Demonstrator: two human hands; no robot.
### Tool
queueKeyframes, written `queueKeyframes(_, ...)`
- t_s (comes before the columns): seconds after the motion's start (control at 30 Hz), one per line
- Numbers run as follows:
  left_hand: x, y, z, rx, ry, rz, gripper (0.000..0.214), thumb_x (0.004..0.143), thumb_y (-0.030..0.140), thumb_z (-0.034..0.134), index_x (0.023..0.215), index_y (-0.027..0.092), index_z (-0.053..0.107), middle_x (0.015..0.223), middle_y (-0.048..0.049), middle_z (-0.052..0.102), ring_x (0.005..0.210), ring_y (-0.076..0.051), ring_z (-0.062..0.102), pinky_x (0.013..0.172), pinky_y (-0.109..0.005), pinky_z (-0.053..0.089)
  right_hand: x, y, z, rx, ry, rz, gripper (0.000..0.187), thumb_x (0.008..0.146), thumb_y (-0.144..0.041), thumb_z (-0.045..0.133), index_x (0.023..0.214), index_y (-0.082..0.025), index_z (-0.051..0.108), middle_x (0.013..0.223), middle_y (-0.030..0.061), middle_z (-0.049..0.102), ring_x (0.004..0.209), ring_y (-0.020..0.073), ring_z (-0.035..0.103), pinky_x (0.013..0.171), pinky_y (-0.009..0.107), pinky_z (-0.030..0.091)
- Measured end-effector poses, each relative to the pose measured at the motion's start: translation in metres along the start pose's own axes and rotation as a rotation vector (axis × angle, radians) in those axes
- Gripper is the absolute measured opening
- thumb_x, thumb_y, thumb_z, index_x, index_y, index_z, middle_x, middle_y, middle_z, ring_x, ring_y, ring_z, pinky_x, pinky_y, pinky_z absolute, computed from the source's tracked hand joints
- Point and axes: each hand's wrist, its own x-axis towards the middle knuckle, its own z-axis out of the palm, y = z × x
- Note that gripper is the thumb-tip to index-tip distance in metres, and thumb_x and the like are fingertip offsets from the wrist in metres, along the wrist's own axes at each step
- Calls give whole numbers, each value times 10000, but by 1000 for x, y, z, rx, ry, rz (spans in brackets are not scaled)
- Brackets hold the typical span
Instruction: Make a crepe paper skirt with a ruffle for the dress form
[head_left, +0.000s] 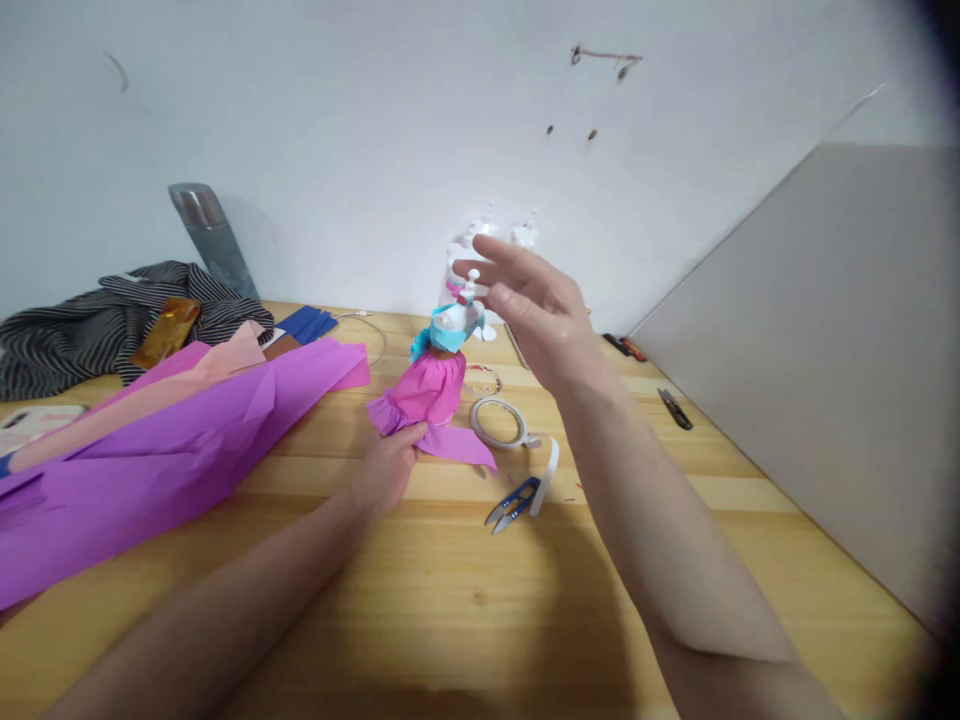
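Note:
A white figurine (459, 318) stands on the wooden table, dressed in a turquoise top and a gathered pink paper skirt (435, 388). Purple crepe paper (459, 446) runs round the skirt's hem, and its loose end trails to the right. My left hand (386, 468) pinches this purple paper at the hem, thumb on top. Raised beside the figurine's head is my right hand (536, 305), its fingers stretched out and apart. Whether its thumb touches the head I cannot tell. A roll of tape (498, 402) lies right of the skirt, near blue thread snips (513, 503).
Large purple paper sheets (247, 435) cover the table's left side, below a striped cloth (82, 315) and a leaning flask (214, 240). A white strip (551, 470) curls by the snips. A dark cutter (675, 408) lies near the right-hand panel (817, 330). A wall closes the back.

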Motion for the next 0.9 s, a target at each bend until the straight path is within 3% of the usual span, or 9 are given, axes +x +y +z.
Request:
queueKeyframes(0.17, 2, 1, -5, -13, -6, 41, 245, 684, 124, 641, 889, 243, 705, 899, -16, 707, 1054, -268, 595, 874, -360, 478, 14, -9, 7, -79, 44, -46, 200, 848, -227, 547, 1003, -177, 664, 887, 37, 661, 885, 175, 656, 791, 371, 545)
queueKeyframes(0.37, 5, 4, -8, -74, -23, 21, 246, 690, 129, 649, 912, 225, 694, 944, -19, 703, 1071, -229, 590, 915, -349, 466, 15, -17, 11, -274, 153, -88, 138, 794, -128, 560, 858, -165, 677, 798, 14, 641, 826, 176, 651, 817, 399, 518)
queueKeyframes(0.63, 13, 5, -19, -176, -50, -50, 30, 728, 194, 665, 736, 214, 644, 909, -6, 700, 1117, -163, 571, 992, -290, 425, 20, -10, 11, -281, 102, -110, 147, 816, -177, 571, 910, -193, 683, 857, 28, 659, 1011, 246, 625, 893, 454, 495)
queueKeyframes(0.8, 7, 6, -16, -211, -67, -88, 171, 705, 191, 710, 868, 227, 673, 979, -8, 710, 992, -174, 622, 839, -308, 492, 23, -3, 9, -252, 107, -126, 135, 813, -181, 592, 906, -190, 689, 876, 31, 670, 1010, 251, 627, 899, 475, 492)
queueKeyframes(0.9, 5, 7, -18, -235, -51, -114, 153, 706, 210, 730, 845, 222, 668, 939, -1, 710, 879, -152, 631, 737, -283, 484, 24, -1, 8, -234, 108, -134, 132, 808, -180, 599, 900, -176, 693, 857, 29, 672, 985, 246, 637, 886, 479, 494)
